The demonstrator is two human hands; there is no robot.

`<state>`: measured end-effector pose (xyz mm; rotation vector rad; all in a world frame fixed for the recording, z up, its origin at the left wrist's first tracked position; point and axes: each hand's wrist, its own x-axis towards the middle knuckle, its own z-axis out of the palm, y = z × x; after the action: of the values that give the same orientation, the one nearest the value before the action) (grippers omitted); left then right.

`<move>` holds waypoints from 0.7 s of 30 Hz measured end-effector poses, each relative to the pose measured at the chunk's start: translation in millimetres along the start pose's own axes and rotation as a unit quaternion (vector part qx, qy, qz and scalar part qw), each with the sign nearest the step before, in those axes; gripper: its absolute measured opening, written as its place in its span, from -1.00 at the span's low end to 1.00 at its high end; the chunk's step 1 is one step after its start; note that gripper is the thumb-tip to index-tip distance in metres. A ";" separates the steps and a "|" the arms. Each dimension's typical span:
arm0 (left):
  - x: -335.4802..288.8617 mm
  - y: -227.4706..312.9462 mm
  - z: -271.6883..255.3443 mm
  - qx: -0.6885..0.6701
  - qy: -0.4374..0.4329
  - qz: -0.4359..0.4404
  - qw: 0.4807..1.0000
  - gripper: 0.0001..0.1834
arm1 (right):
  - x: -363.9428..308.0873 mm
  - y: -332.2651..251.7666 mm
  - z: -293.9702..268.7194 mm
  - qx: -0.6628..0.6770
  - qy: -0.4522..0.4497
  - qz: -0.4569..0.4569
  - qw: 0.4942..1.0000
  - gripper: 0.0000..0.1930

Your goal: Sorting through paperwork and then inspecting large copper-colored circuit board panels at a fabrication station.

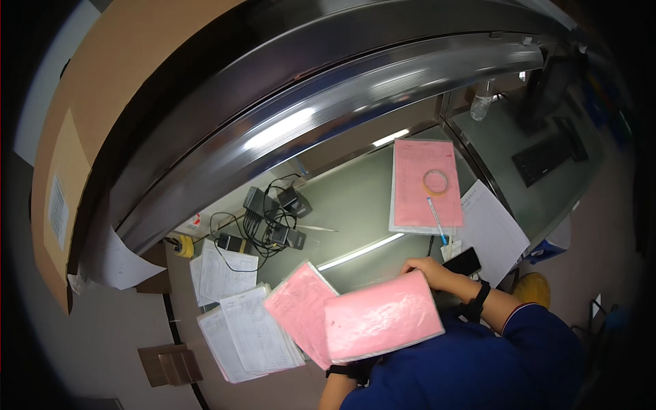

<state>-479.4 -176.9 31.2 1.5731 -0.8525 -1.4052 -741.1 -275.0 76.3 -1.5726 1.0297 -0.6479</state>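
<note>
A pink document sheet in a clear plastic sleeve (384, 316) is tilted up in front of me, with glare across its surface. At its upper right edge my right hand (425, 270) is closed on it, with the fingers bent and partly hidden. My left forearm (338, 391), with a black wrist band, runs up under the lower left of the sleeve; the left hand is covered, so its fingers do not show. Another pink sheet (301, 311) lies partly beneath the left side of the held sleeve. I cannot tell whether the left hand grips it.
Farther right lies a pink sleeved document (417, 205) bearing a tape roll (435, 182) and a pen (436, 217). White papers (256, 328) spread at left, below tangled black adapters (263, 219). A phone (462, 262), keyboard (543, 160) and bottle (481, 102) are on the right.
</note>
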 end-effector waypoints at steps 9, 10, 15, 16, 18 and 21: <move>34.9 -19.6 -6.2 0.206 0.096 0.004 0.974 -0.60 | 76.6 78.6 -89.4 -0.162 0.267 0.052 0.948 -0.46; 36.7 -27.4 -8.2 0.200 0.091 -0.001 0.976 -0.60 | 83.4 84.3 -103.5 -0.218 0.327 0.089 0.915 -0.48; 41.8 -48.4 -18.7 0.226 0.112 0.018 0.968 -0.63 | 93.9 120.4 -132.2 -0.400 0.322 0.111 0.851 -0.75; 40.9 -51.2 -22.4 0.233 0.127 0.021 0.964 -0.66 | 96.1 116.0 -129.6 -0.395 0.314 0.083 0.859 -0.80; 37.3 -44.2 -19.0 0.233 0.142 -0.001 0.962 -0.72 | 102.4 94.5 -119.0 -0.377 0.316 0.010 0.871 -0.90; 33.5 -80.6 -26.6 0.218 0.117 -0.019 0.969 -0.72 | 122.9 57.8 -79.2 -0.352 0.304 -0.063 0.883 -0.90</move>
<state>-451.9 -169.6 -55.5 2.0495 -1.0385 -1.0722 -765.2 -422.5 27.5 -2.1355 1.7839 -0.9597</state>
